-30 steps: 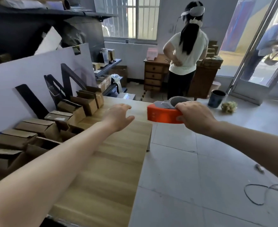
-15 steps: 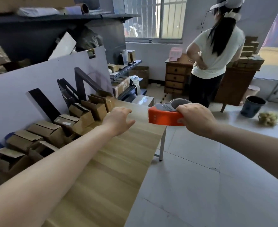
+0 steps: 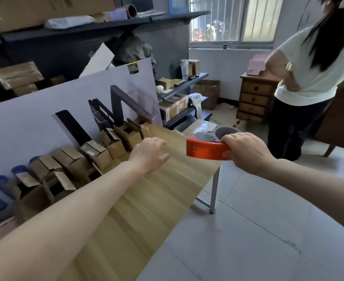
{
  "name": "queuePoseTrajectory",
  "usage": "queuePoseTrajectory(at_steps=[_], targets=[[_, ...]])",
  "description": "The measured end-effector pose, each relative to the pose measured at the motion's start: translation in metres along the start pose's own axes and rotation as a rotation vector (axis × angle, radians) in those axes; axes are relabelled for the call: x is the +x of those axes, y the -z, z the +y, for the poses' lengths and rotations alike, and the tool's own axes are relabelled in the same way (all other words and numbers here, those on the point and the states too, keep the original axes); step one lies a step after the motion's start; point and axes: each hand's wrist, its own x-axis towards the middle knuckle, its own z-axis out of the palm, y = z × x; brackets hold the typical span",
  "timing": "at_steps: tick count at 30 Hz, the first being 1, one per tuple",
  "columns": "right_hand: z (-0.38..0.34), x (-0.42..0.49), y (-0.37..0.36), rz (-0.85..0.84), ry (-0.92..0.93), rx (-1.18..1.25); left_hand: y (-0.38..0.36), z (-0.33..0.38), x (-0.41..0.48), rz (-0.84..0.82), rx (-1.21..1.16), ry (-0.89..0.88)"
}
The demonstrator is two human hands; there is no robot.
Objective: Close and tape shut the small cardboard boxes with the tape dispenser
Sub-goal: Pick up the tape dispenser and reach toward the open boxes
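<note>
From my screen I see my left hand [image 3: 149, 155] in the middle of the frame, over the wooden table [image 3: 146, 216]. Its fingers are loose and a bit spread, and it holds nothing. It is near the row of small boxes [image 3: 80, 163] but does not touch them. The small boxes are brown and run along the left side of the table, from the lower left of the frame up toward the middle. They lean against a big white board [image 3: 35, 122]. Many of them have their flaps up and open. My right hand [image 3: 247, 152] is right of the middle of the frame. Its fingers are curled tight round the back of the tape dispenser [image 3: 205, 148]. The tape dispenser is orange with a grey top, and its toothed end points left, toward my left hand. It is up in the air by the far corner of the table and touches no box. In the upper right of the frame another person [image 3: 313, 78] in a white shirt stands with their back to me, next to a brown chest of drawers [image 3: 254, 102]. A dark shelf [image 3: 98, 27] with big cardboard on it runs across the upper left.
</note>
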Motion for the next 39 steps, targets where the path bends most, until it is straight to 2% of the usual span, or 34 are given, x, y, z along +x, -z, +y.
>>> queuePoseTrajectory(at_steps=[11, 17, 25, 29, 39], targets=[[0.07, 0.103, -0.039, -0.04, 0.112, -0.016, -0.037, -0.008, 0.107, 0.02, -0.074, 0.126], [0.099, 0.168, -0.042, -0.024, 0.179, -0.038, -0.033, -0.018, 0.167, 0.06, -0.085, 0.178], [0.112, 0.239, -0.064, 0.014, 0.291, 0.035, -0.023, -0.043, 0.2, 0.077, -0.006, 0.276], [0.109, 0.281, -0.08, 0.026, 0.386, 0.08, -0.021, -0.049, 0.203, 0.077, 0.029, 0.378], [0.08, 0.374, -0.099, 0.087, 0.723, 0.255, 0.016, -0.056, 0.174, 0.142, 0.165, 0.764]])
